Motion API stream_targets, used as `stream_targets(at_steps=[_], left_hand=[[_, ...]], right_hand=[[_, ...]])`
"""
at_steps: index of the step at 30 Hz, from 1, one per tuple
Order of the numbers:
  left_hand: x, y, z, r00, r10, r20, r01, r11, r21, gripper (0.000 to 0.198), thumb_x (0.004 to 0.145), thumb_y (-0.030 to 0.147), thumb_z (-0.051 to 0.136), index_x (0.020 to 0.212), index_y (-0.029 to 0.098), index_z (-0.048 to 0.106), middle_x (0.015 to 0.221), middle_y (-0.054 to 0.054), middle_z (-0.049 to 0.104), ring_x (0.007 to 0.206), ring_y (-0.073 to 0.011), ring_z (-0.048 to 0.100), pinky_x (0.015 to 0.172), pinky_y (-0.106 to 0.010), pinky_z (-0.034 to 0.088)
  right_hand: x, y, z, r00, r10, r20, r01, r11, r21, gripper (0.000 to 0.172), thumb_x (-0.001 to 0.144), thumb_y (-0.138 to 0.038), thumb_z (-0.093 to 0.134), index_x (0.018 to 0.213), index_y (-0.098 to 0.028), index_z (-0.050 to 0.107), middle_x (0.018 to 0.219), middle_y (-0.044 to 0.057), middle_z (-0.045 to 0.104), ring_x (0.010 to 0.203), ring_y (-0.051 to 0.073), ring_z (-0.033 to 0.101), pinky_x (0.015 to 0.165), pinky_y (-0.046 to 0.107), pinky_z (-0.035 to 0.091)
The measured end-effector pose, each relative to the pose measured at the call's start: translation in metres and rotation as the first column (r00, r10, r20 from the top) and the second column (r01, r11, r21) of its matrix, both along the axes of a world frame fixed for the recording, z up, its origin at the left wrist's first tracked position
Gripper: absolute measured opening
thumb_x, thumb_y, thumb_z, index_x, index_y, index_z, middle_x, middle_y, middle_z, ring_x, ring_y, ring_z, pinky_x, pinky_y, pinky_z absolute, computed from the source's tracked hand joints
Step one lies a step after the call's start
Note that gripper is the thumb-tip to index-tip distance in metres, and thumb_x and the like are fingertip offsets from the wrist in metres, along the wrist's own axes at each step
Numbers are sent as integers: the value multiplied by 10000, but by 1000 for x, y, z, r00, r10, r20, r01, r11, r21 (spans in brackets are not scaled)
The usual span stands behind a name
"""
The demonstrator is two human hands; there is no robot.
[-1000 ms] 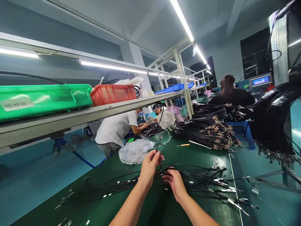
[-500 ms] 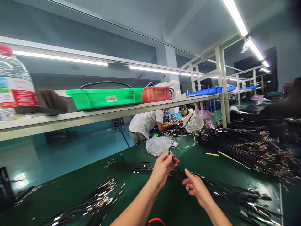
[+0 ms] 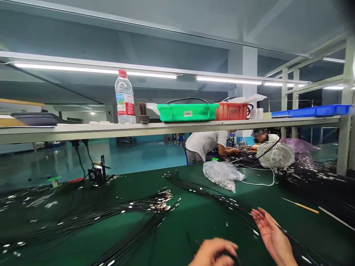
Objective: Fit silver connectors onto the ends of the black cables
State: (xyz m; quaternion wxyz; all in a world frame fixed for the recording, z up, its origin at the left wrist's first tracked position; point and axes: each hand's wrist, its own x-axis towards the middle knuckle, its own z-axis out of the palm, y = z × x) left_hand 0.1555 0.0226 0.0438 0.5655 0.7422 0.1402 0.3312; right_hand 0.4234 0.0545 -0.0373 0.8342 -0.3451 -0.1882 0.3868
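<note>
Dropped lower, right grip (image 3: 273,236) spread wide beside black cables (image 3: 216,197) on the bench (image 3: 210,225), left grip (image 3: 213,254) curled, hold unclear

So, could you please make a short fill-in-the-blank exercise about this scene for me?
The water bottle on the shelf has a ____ cap. The tray at the shelf's right end is ____. The right hand is ____, with its fingers spread, above black cables.

Missing words: red; blue; open.
</note>
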Motion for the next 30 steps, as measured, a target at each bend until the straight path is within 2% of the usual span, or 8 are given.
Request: stream_targets(at_steps=[3, 5, 13, 18, 22, 26, 28, 30], left_hand=[[-23, 6, 23, 923, 255, 289, -179, 947, -266, 210, 756, 364, 616, 871, 191, 647, 941, -88, 652, 1009, -239, 558, 943, -384, 368], [-41, 10, 45, 839, 316, 442, -139, 911, -389, 150, 765, 283, 623, 842, 155, 638, 920, -80, 645, 1067, -240, 524, 985, -377, 339], [-119, 24, 128, 609, 365, 704, -81, 912, -402, 65, 796, 104, 550, 812, 119, 612, 898, -69, 621, 1147, -259, 463, 999, -379, 371], [-162, 22, 154, 488, 402, 775, -125, 911, -394, 199, 855, 94, 421, 781, 128, 603, 873, -62, 619, 1132, -234, 479, 967, -371, 411], [-172, 8, 139, 598, 420, 683, -148, 895, -421, 115, 825, 117, 494, 818, 127, 608, 903, -74, 614, 1124, -248, 483, 963, -373, 409], [-164, -14, 94, 761, 421, 493, -117, 837, -535, 107, 765, 180, 608, 857, 127, 624, 911, -94, 620, 1022, -237, 546, 932, -371, 407], [-161, -23, 69, 798, 405, 447, -72, 800, -595, 125, 704, 216, 667, 796, 137, 638, 818, -79, 628, 896, -213, 585, 846, -339, 438], [-161, -29, 48, 824, 360, 438, -10, 782, -623, 185, 611, 271, 726, 711, 136, 648, 689, -63, 612, 745, -185, 584, 712, -279, 445]], right_hand=[[2, 1, -13, 1000, -10, -10, 9, 996, -84, 380, 578, -275, 638, 907, -115, 536, 815, 122, 645, 834, 241, 635, 831, 326, 509], [2, 2, -20, 1000, -13, -2, 12, 992, -123, 390, 543, -259, 645, 881, -97, 537, 781, 140, 648, 820, 272, 641, 829, 355, 509], [-3, 12, -25, 997, -75, -12, 71, 981, -183, 362, 469, -236, 633, 788, -100, 529, 667, 138, 636, 767, 326, 651, 703, 352, 564], [1, 18, -16, 990, -89, -106, 56, 957, -286, 219, 558, -197, 555, 759, -142, 489, 658, 126, 606, 699, 315, 661, 636, 398, 579], [1, 15, 3, 982, 15, -189, -74, 947, -312, 180, 644, -157, 462, 820, -170, 497, 787, 153, 621, 844, 306, 640, 671, 398, 574], [-24, -3, 19, 961, 197, -194, -247, 927, -282, 227, 661, -159, 500, 875, -115, 563, 874, 202, 642, 953, 307, 596, 750, 368, 557], [-44, -11, 24, 929, 370, -1, -353, 887, -298, 283, 677, -221, 568, 929, -95, 592, 941, 203, 643, 946, 323, 597, 765, 400, 547], [-65, -10, 27, 760, 459, 460, -308, 878, -367, 333, 702, -317, 594, 963, -111, 618, 942, 174, 655, 881, 319, 623, 737, 421, 543]])
